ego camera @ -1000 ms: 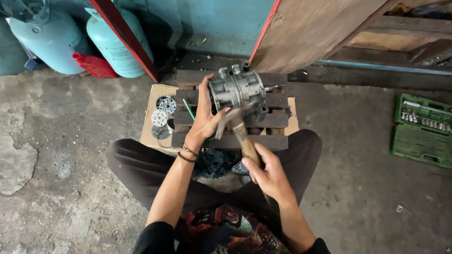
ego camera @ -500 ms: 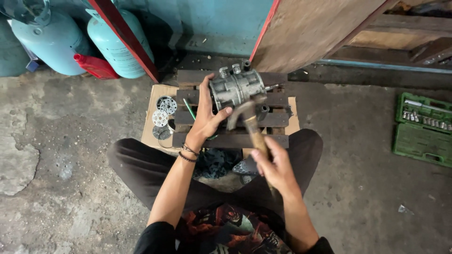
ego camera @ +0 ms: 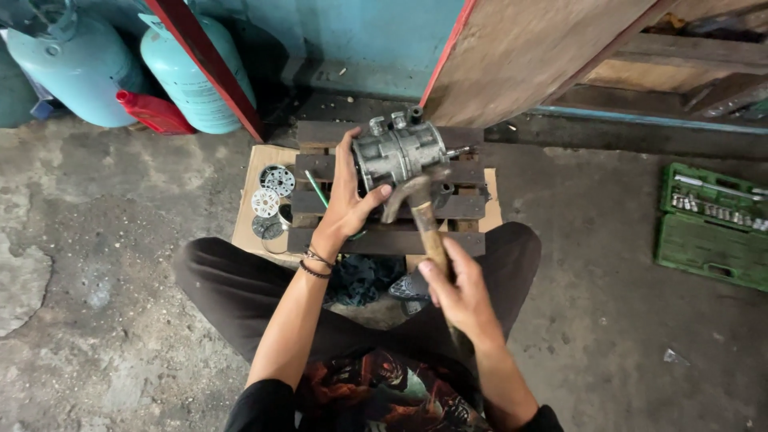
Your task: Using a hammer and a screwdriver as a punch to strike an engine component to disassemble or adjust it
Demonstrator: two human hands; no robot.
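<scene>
Hammer at the metal housing on the wooden rack

From the head view, our left hand (ego camera: 350,204) clasps the grey metal housing (ego camera: 398,152) to steady it on the slatted wooden rack (ego camera: 384,240). Our right hand (ego camera: 462,292) grips the hammer (ego camera: 422,216) by its wooden handle, its head touching the housing's near edge. Round metal discs (ego camera: 270,192) lie on the cardboard (ego camera: 254,172) alongside.

The left hand (ego camera: 346,204) covered part of the metal compressor (ego camera: 400,152). The green socket set (ego camera: 714,226) ran off the right edge, its pieces too small to distinguish.
</scene>
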